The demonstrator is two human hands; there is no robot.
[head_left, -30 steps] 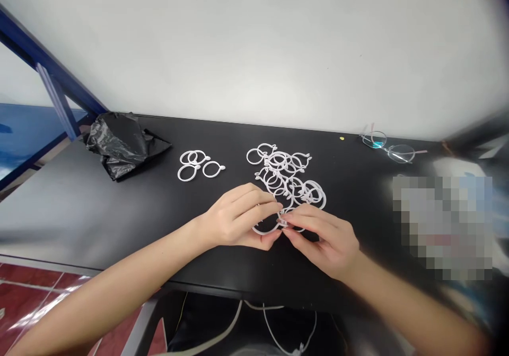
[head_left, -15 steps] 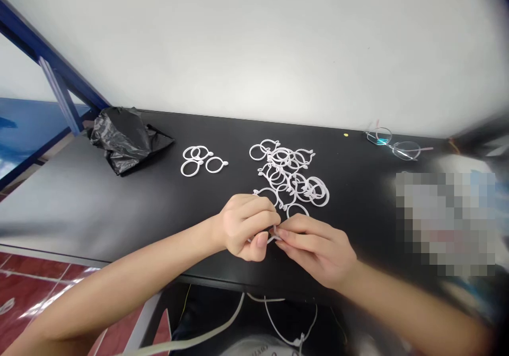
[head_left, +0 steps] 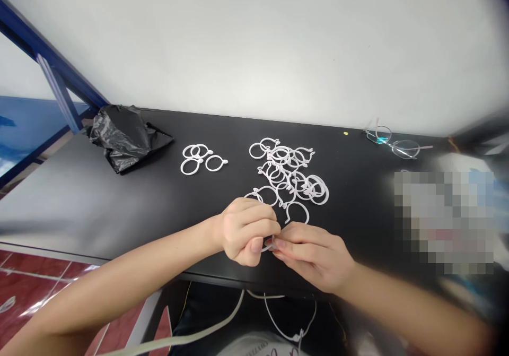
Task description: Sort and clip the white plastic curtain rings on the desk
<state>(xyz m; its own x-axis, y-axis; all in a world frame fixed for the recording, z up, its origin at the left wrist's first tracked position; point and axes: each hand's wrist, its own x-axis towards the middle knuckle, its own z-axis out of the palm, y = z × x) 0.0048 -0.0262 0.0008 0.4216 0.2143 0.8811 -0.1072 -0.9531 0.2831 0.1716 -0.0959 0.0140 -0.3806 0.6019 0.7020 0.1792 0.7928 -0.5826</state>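
A thin white plastic ring (head_left: pixel 267 248) with a clasp-like end is held between my two hands, low over the front of the black table. My left hand (head_left: pixel 249 233) is curled closed around its left side, hiding most of the loop. At the ring's right end, the thumb and fingers of my right hand (head_left: pixel 316 255) pinch together, so the joint is mostly covered. Just beyond my hands lies a loose heap of similar white rings (head_left: pixel 280 155), some with their ends apart. Several more rings (head_left: pixel 200 160) form a small group to the left, looking fastened.
A crumpled black plastic bag (head_left: pixel 119 138) rests at the table's back left, beside a blue metal frame (head_left: pixel 59 80). Eyeglasses (head_left: pixel 405 149) lie at the back right, with a blurred-out item nearer me. White cords (head_left: pixel 214 332) hang below the table edge (head_left: pixel 199 280).
Both hands have shifted slightly down toward me. The gap at the ring's ends now looks smaller between my right fingers. Another ring of the heap shows behind my left hand.
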